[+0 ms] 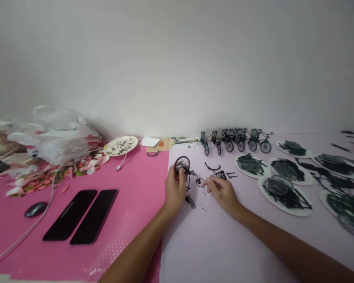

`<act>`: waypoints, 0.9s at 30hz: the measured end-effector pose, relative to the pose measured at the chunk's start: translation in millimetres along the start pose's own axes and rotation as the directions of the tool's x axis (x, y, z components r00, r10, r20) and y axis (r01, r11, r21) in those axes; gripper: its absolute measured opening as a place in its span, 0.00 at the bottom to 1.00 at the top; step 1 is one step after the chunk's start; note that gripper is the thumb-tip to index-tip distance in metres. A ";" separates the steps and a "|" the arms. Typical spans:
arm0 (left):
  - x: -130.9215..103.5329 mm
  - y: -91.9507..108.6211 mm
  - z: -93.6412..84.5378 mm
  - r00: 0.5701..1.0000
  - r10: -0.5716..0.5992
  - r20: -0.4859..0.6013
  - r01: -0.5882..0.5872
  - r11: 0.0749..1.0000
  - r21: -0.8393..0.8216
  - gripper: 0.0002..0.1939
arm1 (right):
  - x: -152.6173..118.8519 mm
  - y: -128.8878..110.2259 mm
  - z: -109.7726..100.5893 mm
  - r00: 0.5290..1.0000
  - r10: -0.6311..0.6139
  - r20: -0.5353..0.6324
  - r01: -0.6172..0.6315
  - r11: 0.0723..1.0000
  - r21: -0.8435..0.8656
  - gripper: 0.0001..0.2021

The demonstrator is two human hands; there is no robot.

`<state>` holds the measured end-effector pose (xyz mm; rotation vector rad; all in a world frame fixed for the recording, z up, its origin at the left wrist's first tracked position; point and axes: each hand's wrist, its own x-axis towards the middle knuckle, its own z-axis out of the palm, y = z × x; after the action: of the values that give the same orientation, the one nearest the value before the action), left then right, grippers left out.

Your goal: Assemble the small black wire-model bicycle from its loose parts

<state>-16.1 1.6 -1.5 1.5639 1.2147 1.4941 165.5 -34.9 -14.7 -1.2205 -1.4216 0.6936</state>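
Note:
My left hand [175, 190] is closed around a partly built model bicycle [182, 163], its black spoked wheel pointing up. My right hand [223, 193] is pinched, with its fingertips at a small black ring-shaped part [200, 182] beside the bicycle frame. Whether that part is joined to the frame cannot be told. Below the hands lies a dark grey piece [190, 202], with tiny bits next to it. Behind my right hand are a curved black strip [212, 166], a black rack-like piece [220, 175] and a small forked part [231, 175].
Finished model bicycles [241, 140] stand along the wall. White plates [301, 212] of bicycle parts spread out at right. On the pink left side lie two phones [94, 216], a mouse [35, 209], a white cable [51, 190], petals [76, 167], plastic bags [59, 137] and a plate of scraps [135, 140].

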 end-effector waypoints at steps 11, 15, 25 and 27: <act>4.4 -7.6 -0.5 0.994 -0.106 -0.031 0.102 0.990 -0.100 0.24 | -1.2 1.4 -2.2 0.996 -0.037 0.077 0.037 0.999 0.000 0.25; 5.4 -12.8 2.1 0.960 -0.279 -0.015 0.264 0.925 -0.272 0.26 | -0.3 3.6 -4.3 0.994 -0.060 0.092 0.061 0.998 -0.010 0.24; 12.6 -10.7 4.2 0.877 -0.478 0.037 0.445 0.782 -0.437 0.19 | 2.8 6.1 -4.3 0.998 -0.004 0.062 0.003 1.000 0.026 0.25; 17.7 -10.6 5.8 0.872 -0.487 0.054 0.462 0.780 -0.421 0.17 | 3.4 6.5 -4.2 0.999 0.000 0.053 -0.001 1.000 0.021 0.25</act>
<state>-13.8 22.6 -5.3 0.8449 1.1139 1.3475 171.7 -30.6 -18.4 -1.1939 -1.4539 0.7445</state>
